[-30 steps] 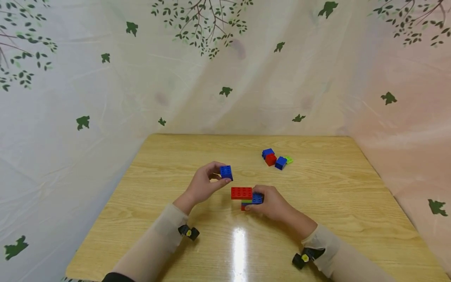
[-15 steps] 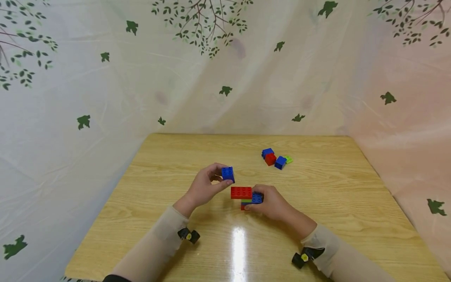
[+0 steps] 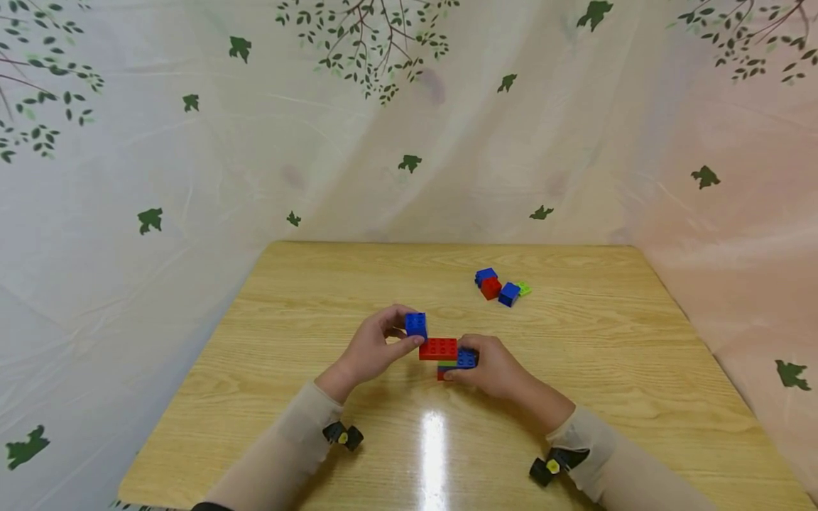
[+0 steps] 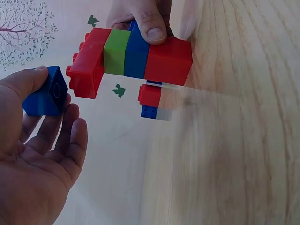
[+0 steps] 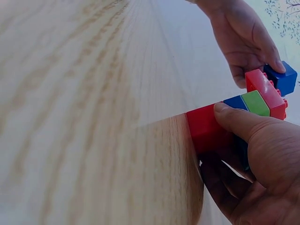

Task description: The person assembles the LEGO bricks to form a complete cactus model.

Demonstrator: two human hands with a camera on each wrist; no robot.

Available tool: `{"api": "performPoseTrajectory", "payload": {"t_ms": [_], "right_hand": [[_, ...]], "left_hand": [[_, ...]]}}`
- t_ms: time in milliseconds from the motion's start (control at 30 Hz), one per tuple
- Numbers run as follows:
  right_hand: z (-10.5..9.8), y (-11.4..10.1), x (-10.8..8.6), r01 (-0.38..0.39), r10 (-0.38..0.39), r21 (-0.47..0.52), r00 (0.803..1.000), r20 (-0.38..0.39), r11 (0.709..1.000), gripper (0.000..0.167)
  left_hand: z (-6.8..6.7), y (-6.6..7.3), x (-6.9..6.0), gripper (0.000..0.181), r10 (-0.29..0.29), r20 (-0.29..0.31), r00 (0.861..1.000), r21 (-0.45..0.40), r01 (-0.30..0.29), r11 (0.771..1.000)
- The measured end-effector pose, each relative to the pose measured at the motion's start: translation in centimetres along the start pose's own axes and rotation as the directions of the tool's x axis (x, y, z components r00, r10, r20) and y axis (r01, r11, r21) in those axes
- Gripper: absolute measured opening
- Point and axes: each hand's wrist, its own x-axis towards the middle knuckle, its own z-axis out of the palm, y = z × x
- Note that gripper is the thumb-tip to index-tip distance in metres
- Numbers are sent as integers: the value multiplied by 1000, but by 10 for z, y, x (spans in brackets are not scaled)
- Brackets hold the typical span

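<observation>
Between thumb and fingers my left hand (image 3: 373,346) pinches a blue brick (image 3: 416,324), held just above the left end of a red brick (image 3: 438,348). In the left wrist view a gap shows between the blue brick (image 4: 47,91) and the red brick's studs. That red brick tops a stack with a green brick (image 4: 117,51), a blue brick (image 4: 136,56) and a red bottom brick (image 4: 168,61). My right hand (image 3: 495,365) grips the lower part of the stack, its thumb on the near side. Some of its fingers are hidden behind the bricks.
Farther back on the wooden table (image 3: 319,284) lie loose bricks: a red one (image 3: 491,288), blue ones (image 3: 509,294) and a green one (image 3: 524,289). A leaf-patterned curtain (image 3: 358,191) surrounds the table's back and sides.
My left hand has come down and slightly right with the blue brick, closer to the red top brick. My right hand and the stack stay in place.
</observation>
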Motion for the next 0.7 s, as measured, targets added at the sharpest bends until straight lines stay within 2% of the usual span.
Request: {"api": "performPoseTrajectory", "payload": {"t_ms": [267,700], "right_hand": [[1,0,0,-6,6,7,1000,5,1000,38],[1,0,1,-15,15,27,1000,2,1000,37]], "left_hand": [[4,-4,-4,34,22,13,1000,-1,-22,1000],[11,-7,-9,33,13,15,1000,-64,-12,998]]}}
